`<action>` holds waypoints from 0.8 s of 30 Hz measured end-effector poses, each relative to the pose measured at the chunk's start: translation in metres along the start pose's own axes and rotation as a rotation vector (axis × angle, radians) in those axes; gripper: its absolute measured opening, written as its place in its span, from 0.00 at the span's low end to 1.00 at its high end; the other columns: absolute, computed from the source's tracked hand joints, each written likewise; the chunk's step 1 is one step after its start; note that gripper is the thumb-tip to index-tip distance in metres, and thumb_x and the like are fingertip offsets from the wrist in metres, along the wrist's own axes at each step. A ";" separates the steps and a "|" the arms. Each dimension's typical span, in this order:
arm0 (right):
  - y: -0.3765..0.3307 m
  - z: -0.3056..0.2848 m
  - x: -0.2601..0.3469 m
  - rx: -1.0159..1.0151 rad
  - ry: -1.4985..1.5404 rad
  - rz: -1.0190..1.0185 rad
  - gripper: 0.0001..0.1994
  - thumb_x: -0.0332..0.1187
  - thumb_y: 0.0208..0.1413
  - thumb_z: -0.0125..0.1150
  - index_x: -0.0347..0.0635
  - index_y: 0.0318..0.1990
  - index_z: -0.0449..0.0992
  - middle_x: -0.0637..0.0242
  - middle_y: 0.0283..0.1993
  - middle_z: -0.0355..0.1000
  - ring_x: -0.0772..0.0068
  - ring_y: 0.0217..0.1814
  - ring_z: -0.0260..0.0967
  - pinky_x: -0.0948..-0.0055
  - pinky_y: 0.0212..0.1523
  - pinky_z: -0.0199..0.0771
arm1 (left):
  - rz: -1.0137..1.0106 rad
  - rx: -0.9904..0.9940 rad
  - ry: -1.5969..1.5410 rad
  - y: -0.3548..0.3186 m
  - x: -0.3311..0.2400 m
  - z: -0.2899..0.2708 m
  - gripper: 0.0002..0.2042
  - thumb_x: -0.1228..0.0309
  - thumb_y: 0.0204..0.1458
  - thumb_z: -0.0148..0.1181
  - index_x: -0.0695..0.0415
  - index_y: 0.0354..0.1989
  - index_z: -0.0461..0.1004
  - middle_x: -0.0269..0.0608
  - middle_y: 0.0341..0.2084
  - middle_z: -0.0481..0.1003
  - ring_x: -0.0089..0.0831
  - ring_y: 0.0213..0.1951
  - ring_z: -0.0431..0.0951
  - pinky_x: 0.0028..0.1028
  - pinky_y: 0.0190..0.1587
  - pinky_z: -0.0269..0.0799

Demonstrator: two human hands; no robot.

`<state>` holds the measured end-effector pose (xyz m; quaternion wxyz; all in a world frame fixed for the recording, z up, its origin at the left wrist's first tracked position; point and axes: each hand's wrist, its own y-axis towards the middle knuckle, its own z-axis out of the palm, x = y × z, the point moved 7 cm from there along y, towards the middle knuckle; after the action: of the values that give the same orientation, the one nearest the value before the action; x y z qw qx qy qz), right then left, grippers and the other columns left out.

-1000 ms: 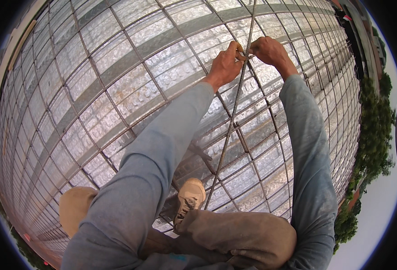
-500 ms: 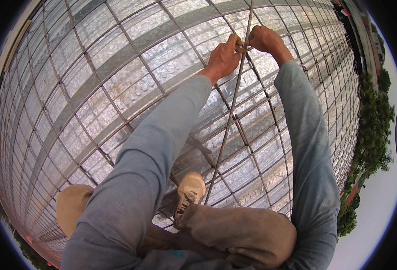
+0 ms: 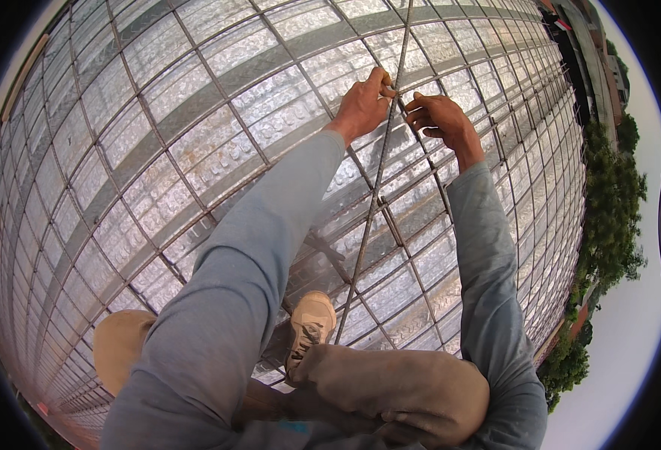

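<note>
A long loose steel rebar (image 3: pixel 379 176) runs slantwise across the mesh of thinner bars (image 3: pixel 289 56). My left hand (image 3: pixel 363 106) is closed at the left side of this rebar, thumb and fingers pinched together near a crossing. What sits in the pinch is too small to make out, though a bit of yellow shows at the fingertips. Just right of the same rebar, my right hand (image 3: pixel 444 121) hangs over the mesh with its fingers loosely bent and apart, and I see nothing in it.
Shiny ribbed metal decking (image 3: pixel 218 142) lies under the mesh. My tan shoe (image 3: pixel 311 322) stands on it beside the slanting rebar, and my bent knee (image 3: pixel 413 386) is close by. Trees (image 3: pixel 611 202) and a grey structure (image 3: pixel 581 45) border the right side.
My right hand has come away from the rebar crossing, down and to the right, and its fingers have loosened. The left hand stays by the rebar, slightly lower in view.
</note>
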<state>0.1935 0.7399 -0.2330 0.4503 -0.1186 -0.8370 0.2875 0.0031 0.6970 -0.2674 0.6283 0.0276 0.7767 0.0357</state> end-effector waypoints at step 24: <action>-0.306 0.237 -0.061 -0.083 -0.422 -0.390 0.11 0.36 0.66 0.63 0.37 0.46 0.74 0.56 0.38 0.77 0.48 0.37 0.77 0.55 0.36 0.71 | 0.036 0.393 0.863 -0.104 -0.065 -0.267 0.19 0.51 0.74 0.48 0.49 0.54 0.80 0.43 0.41 0.84 0.50 0.47 0.83 0.48 0.48 0.77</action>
<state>0.0515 0.3758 -0.1967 0.3079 0.0884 -0.9302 0.1793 -0.2440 0.5819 -0.1580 0.2300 0.1422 0.9583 -0.0927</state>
